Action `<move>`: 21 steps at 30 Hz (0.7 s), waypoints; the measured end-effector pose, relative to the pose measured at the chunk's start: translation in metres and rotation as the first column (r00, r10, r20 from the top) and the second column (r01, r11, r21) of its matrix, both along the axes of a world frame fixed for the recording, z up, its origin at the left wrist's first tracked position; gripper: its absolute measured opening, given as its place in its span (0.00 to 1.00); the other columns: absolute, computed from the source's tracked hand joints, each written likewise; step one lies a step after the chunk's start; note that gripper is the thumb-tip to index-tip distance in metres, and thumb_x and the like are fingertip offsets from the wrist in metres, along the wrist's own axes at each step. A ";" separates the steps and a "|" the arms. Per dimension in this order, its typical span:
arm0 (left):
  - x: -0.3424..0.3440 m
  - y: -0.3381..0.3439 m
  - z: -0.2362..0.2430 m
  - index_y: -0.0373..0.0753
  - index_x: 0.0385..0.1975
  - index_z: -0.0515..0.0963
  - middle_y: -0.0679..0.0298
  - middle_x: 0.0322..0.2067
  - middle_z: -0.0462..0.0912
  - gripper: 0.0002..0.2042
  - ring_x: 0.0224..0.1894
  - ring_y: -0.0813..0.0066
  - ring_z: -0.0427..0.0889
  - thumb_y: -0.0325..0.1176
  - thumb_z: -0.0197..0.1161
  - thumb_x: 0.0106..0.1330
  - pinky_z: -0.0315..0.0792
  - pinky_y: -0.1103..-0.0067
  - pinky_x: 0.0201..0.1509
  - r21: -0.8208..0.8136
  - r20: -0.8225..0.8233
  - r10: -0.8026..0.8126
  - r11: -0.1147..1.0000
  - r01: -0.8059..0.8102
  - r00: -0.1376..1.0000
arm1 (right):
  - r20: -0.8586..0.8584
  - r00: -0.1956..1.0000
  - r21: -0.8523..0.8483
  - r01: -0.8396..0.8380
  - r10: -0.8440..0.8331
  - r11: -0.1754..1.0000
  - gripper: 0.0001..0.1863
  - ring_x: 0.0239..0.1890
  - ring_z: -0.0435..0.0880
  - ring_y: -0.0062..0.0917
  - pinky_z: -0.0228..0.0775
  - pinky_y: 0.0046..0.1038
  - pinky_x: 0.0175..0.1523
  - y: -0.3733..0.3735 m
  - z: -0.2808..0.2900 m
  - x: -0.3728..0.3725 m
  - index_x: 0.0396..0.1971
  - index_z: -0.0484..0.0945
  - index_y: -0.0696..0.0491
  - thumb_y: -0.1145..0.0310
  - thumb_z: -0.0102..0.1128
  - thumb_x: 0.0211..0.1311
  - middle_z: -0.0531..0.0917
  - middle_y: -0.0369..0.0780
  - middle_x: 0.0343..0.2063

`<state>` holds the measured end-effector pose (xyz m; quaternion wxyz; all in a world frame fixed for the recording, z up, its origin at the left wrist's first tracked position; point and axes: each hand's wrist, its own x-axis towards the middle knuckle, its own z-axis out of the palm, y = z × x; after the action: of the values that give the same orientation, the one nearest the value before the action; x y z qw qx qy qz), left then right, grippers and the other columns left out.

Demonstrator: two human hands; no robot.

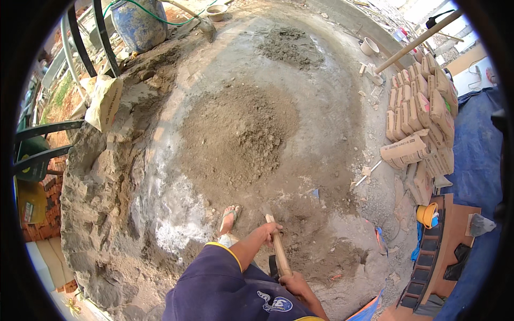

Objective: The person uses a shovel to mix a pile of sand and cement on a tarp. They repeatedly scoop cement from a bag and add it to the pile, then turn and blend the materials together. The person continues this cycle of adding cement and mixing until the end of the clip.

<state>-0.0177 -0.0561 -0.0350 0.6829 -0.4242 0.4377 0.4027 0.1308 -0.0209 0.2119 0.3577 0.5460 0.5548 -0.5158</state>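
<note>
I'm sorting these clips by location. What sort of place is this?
Most likely a building site, outdoors. A sand pile lies on a concrete floor, cement bags are stacked at the right, and both hands, left hand and right hand, grip a wooden handle.

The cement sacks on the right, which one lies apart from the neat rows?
The tan paper sack lying lengthwise at the front of the stack, nearest the big sand pile. The others stand packed in tight rows behind it.

Both hands grip a wooden tool handle (pixel 279 249): left hand (pixel 269 231) near its upper end, right hand (pixel 296 283) lower down. A sand pile (pixel 238 131) lies ahead on the concrete floor (pixel 332 107). Stacked cement bags (pixel 423 117) stand right.
</note>
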 end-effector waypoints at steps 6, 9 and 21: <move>-0.199 -0.033 0.021 0.33 0.51 0.68 0.56 0.38 0.76 0.20 0.33 0.66 0.78 0.35 0.62 0.63 0.75 0.62 0.42 0.151 -0.286 0.356 0.934 -0.325 0.890 | -0.389 0.895 0.215 -0.142 0.218 0.966 0.23 0.34 0.82 0.32 0.73 0.31 0.38 -0.025 0.047 0.008 0.48 0.70 0.60 0.68 0.60 0.53 0.81 0.46 0.33; -0.258 -0.051 0.064 0.32 0.33 0.76 0.58 0.24 0.79 0.11 0.23 0.71 0.77 0.35 0.63 0.60 0.73 0.71 0.28 0.158 -0.612 0.263 0.965 -0.210 0.746 | -0.359 0.861 0.330 -0.245 0.361 0.912 0.25 0.40 0.81 0.41 0.73 0.35 0.43 -0.035 -0.002 0.001 0.53 0.67 0.56 0.67 0.59 0.54 0.80 0.51 0.39; -0.308 -0.072 0.255 0.34 0.34 0.64 0.64 0.17 0.70 0.13 0.16 0.75 0.72 0.29 0.59 0.54 0.69 0.77 0.20 0.458 -0.884 0.457 0.810 -0.366 -0.096 | -0.238 0.733 0.685 -0.338 0.637 0.645 0.19 0.46 0.76 0.50 0.69 0.45 0.49 -0.006 -0.098 -0.125 0.42 0.70 0.58 0.66 0.60 0.51 0.78 0.53 0.40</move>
<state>-0.3252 -0.1276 0.2198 0.0547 -0.1244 0.6107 0.7801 0.0055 -0.0271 0.1140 0.1529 0.3145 0.8856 -0.3057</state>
